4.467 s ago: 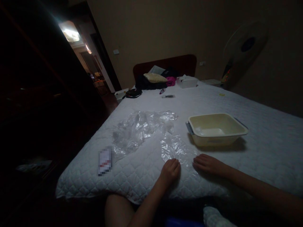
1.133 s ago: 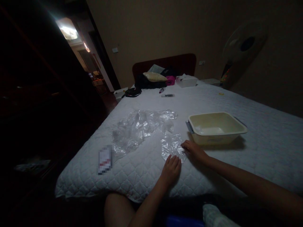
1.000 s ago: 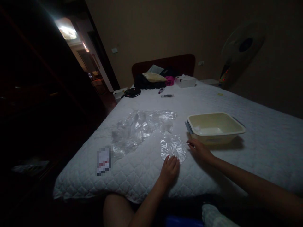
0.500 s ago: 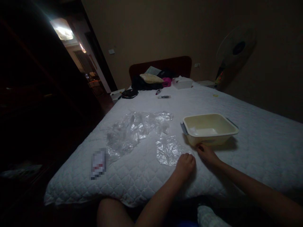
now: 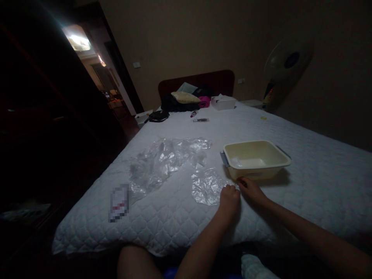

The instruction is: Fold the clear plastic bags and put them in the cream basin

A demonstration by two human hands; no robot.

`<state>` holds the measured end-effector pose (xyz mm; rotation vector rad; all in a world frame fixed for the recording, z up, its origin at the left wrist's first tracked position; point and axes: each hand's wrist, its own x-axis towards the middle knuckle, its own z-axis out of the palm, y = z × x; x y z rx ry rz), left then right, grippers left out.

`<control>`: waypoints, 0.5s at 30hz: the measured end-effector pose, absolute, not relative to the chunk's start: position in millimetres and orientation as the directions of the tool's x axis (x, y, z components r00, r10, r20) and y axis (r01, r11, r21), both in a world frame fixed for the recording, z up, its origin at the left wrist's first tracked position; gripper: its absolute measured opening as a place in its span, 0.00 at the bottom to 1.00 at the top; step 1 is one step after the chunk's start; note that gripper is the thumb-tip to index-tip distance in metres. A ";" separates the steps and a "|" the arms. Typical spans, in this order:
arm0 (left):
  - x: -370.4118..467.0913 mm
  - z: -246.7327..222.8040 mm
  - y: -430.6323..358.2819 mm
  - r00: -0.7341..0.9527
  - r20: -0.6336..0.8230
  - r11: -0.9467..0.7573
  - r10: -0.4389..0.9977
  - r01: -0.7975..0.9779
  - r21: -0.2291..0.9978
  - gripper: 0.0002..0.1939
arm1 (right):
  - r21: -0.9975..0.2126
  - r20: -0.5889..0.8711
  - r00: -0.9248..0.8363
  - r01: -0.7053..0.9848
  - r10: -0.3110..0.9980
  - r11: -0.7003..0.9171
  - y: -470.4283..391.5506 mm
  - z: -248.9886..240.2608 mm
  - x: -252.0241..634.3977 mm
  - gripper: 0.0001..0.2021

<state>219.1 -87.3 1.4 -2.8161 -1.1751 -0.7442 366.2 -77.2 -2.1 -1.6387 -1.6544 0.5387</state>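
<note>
A small clear plastic bag (image 5: 205,188) lies flat and wrinkled on the white quilted bed cover. My left hand (image 5: 230,200) is closed at its right edge, knuckles up. Close beside it, my right hand (image 5: 252,192) has its fingers pinched together where the bag's right corner seems to run; the fingertips are partly hidden in shadow. Just beyond my right hand stands a cream plastic basin (image 5: 257,173) with grey handles, with a small pale thing inside it. A larger sheet of crumpled clear plastic (image 5: 165,155) spreads to the left of the small bag.
A blurred-out packet (image 5: 119,202) lies at the left near edge of the bed cover (image 5: 171,228). Farther back are a slim packaged item (image 5: 200,120), a black pouch (image 5: 158,116), a white box (image 5: 223,102) and piled cloths (image 5: 185,97). A fan (image 5: 290,60) stands at right.
My two hands have drawn slightly closer together at the edge of the small bag. The view has shifted a little; the basin and the plastic sheets stay in place.
</note>
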 end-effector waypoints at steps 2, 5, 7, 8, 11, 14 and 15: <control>214.3 9.7 -86.4 0.520 0.450 -0.669 0.726 0.686 0.287 0.07 | -0.736 0.215 0.066 0.667 0.974 0.117 -76.8 -0.5 364.6 0.11; 203.7 21.4 -84.6 0.382 0.455 -0.584 0.804 0.648 0.488 0.08 | -0.747 0.225 0.073 0.654 0.972 0.123 -75.3 1.6 360.1 0.12; 195.8 26.5 -81.4 0.277 0.424 -0.499 0.862 0.603 0.622 0.09 | -0.755 0.224 0.092 0.646 0.970 0.113 -73.5 2.6 355.4 0.13; 191.9 28.1 -79.0 0.224 0.391 -0.445 0.893 0.576 0.686 0.09 | -0.757 0.225 0.096 0.643 0.970 0.112 -72.2 2.9 352.7 0.13; 179.9 29.7 -69.3 0.109 0.269 -0.288 0.957 0.487 0.825 0.09 | -0.757 0.230 0.078 0.641 0.970 0.128 -67.0 4.0 344.2 0.13; 168.3 28.7 -59.5 0.045 0.210 -0.209 0.977 0.423 0.882 0.09 | -0.743 0.232 0.035 0.652 0.972 0.154 -60.4 5.4 335.8 0.13; 164.6 28.0 -57.0 0.023 0.199 -0.192 0.980 0.406 0.893 0.09 | -0.735 0.238 0.015 0.656 0.971 0.170 -58.1 5.8 333.1 0.12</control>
